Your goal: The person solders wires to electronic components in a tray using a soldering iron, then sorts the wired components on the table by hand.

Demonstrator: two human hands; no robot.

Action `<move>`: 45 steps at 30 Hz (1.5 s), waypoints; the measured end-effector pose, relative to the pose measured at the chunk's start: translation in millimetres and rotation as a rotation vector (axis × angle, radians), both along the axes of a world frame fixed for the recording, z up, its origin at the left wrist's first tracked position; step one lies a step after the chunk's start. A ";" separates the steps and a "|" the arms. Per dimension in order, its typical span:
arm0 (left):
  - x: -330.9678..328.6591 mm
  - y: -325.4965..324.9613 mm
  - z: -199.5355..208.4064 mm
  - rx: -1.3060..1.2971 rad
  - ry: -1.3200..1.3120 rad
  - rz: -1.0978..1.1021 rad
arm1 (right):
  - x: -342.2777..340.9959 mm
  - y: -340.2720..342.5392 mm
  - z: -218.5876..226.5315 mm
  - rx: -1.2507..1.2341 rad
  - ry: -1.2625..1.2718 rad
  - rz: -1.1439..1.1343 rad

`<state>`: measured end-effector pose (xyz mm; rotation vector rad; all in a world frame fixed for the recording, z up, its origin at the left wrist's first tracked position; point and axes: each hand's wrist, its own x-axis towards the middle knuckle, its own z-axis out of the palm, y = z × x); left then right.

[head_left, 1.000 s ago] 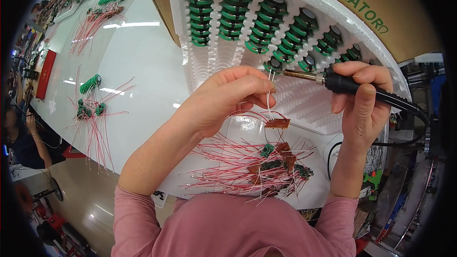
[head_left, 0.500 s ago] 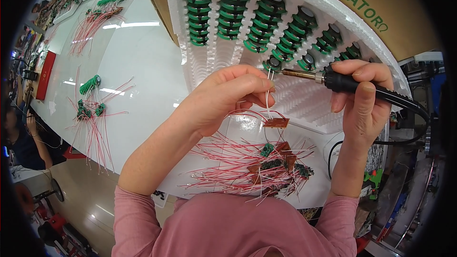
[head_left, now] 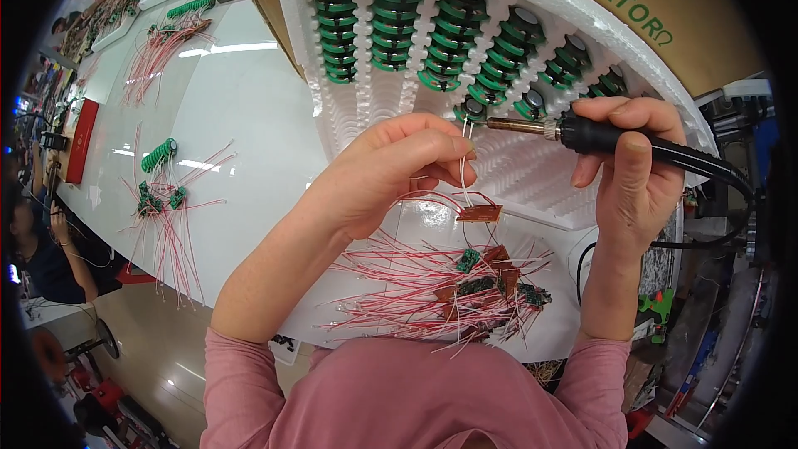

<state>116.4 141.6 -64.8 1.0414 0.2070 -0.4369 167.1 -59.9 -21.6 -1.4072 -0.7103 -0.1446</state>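
Note:
Thin white wires (head_left: 465, 176) are pinched in my left hand (head_left: 407, 154), their tips pointing up beside a small green-rimmed round speaker (head_left: 472, 110) in the foam tray. A small brown circuit board (head_left: 480, 214) hangs from the wires below my fingers. My right hand (head_left: 636, 154) is closed round the black handle of a soldering iron (head_left: 532, 127). The iron's tip reaches left to the wire ends at the speaker's lower edge; exact contact is too small to make out. Stacks of similar green-rimmed speakers (head_left: 391, 25) stand in the tray's grooves.
The white foam tray (head_left: 366, 112) leans against a cardboard box (head_left: 715, 41). Below my hands lies a pile of circuit boards with red and white wires (head_left: 474, 287). Another bundle (head_left: 158, 195) lies on the white table (head_left: 224, 108). The iron's cable (head_left: 740, 199) loops at right. A co-worker sits far left.
The whole view has shifted slightly, with the tray now a little further left. Both hands keep their hold, and the iron's tip stays by the wire ends.

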 end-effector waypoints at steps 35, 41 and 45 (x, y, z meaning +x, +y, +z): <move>-20.7 7.4 -2.9 0.263 -0.289 0.227 | -17.6 -13.5 11.7 -0.061 -0.023 0.065; -20.6 8.6 -4.4 0.123 -0.267 0.242 | -16.2 -7.5 7.9 -0.083 -0.078 0.053; -18.4 3.7 -4.4 0.061 -0.193 0.165 | -15.2 5.0 7.6 -0.099 -0.109 -0.014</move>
